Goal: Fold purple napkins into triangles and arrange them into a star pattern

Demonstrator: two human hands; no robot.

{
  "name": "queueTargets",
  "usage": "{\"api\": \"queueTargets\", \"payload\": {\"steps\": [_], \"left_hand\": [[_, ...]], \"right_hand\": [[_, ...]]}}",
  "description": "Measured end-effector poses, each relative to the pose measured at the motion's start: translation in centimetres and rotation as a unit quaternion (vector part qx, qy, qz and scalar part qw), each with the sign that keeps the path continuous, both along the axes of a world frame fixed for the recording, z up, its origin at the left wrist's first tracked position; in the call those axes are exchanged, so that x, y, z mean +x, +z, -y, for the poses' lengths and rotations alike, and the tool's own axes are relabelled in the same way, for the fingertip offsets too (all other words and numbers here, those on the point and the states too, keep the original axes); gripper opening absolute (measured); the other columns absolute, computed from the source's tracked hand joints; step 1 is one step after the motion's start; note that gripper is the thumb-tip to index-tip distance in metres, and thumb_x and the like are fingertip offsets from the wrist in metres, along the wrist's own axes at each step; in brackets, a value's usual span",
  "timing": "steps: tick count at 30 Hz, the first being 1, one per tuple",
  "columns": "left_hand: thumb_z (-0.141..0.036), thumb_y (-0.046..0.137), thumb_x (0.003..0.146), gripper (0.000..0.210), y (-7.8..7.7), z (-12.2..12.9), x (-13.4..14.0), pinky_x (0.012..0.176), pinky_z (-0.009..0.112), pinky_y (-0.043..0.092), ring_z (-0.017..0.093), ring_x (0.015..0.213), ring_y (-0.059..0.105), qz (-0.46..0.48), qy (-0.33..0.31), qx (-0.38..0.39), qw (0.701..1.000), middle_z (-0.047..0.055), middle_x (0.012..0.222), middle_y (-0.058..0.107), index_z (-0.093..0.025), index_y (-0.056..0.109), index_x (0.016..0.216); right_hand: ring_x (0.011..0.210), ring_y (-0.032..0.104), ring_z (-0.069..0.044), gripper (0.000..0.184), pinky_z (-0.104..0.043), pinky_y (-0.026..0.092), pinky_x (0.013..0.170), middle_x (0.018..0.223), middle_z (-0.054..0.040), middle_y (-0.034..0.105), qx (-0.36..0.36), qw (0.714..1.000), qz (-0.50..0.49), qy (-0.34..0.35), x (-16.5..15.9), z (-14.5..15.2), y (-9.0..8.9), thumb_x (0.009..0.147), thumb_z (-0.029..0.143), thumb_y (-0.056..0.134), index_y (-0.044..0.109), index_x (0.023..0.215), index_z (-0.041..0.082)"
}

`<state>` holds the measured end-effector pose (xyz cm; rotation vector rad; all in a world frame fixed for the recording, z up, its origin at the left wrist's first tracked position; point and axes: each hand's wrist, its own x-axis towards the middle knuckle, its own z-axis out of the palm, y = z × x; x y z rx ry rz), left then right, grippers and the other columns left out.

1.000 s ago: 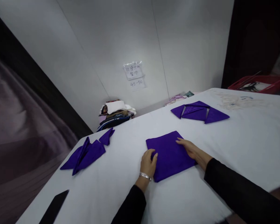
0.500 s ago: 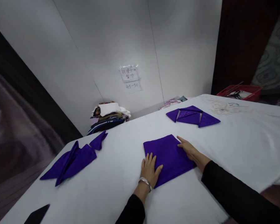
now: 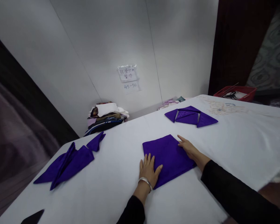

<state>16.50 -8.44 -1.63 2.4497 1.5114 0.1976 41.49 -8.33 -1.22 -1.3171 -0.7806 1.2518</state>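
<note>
A purple cloth napkin [image 3: 169, 158], folded into a square, lies flat on the white-covered table [image 3: 112, 193]. Resting on its left edge is my left hand [image 3: 149, 170], fingers spread, a silver bracelet at the wrist. My right hand [image 3: 188, 148] lies along the napkin's right edge with its fingers stretched out, some of them partly hidden. Neither hand grips the cloth. Farther back to the right sits another purple napkin [image 3: 188, 115] folded into a pointed shape. On the left are more folded purple napkins [image 3: 71, 166], with a small pointed piece [image 3: 96, 142] beside them.
Stacked folded clothes [image 3: 106, 116] stand by the wall behind the table, below a paper sign [image 3: 128, 74]. More cloth [image 3: 170, 103] shows past the back edge. A red basket [image 3: 247, 93] is at the far right. A dark flat object [image 3: 34, 217] lies at the front left.
My view has shifted slightly, so the surroundings appear a little farther left. Both hands keep nearly the same place on the square napkin.
</note>
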Motion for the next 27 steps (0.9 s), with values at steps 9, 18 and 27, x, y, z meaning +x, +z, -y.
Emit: {"api": "queueTargets", "payload": {"steps": [9, 18, 27], "left_hand": [[-0.062, 0.024, 0.084, 0.07, -0.1, -0.1, 0.2, 0.11, 0.047, 0.007, 0.025, 0.137, 0.008, -0.03, -0.004, 0.016, 0.999, 0.008, 0.148, 0.021, -0.017, 0.031, 0.138], [-0.061, 0.023, 0.086, 0.069, -0.5, -0.4, 0.4, 0.109, 0.05, 0.012, 0.026, 0.137, 0.01, -0.054, -0.014, 0.045, 0.997, 0.009, 0.147, 0.024, -0.016, 0.031, 0.137], [-0.053, 0.03, 0.088, 0.059, 0.4, 0.6, 0.2, 0.11, 0.05, 0.011, 0.023, 0.137, 0.009, -0.007, -0.035, 0.085, 0.996, 0.007, 0.147, 0.025, -0.018, 0.035, 0.134]], "right_hand": [[0.062, 0.061, -0.014, 0.087, -0.025, 0.049, 0.053, 0.12, -0.0092, 0.06, 0.0, 1.0, 0.019, -0.009, 1.0, 2.4, 1.6, 0.066, 0.01, 0.053, 0.014, 0.143, 0.019], [0.074, 0.06, -0.013, 0.08, -0.023, 0.047, 0.058, 0.132, -0.0132, 0.048, 0.006, 0.998, 0.062, -0.003, 2.6, 6.1, 0.9, 0.071, 0.018, 0.063, 0.024, 0.141, 0.024], [0.085, 0.06, -0.018, 0.073, -0.034, 0.05, 0.074, 0.129, -0.0109, 0.05, 0.039, 0.972, 0.232, 0.0, 3.0, 7.0, -0.1, 0.068, 0.011, 0.055, 0.035, 0.137, 0.022]]}}
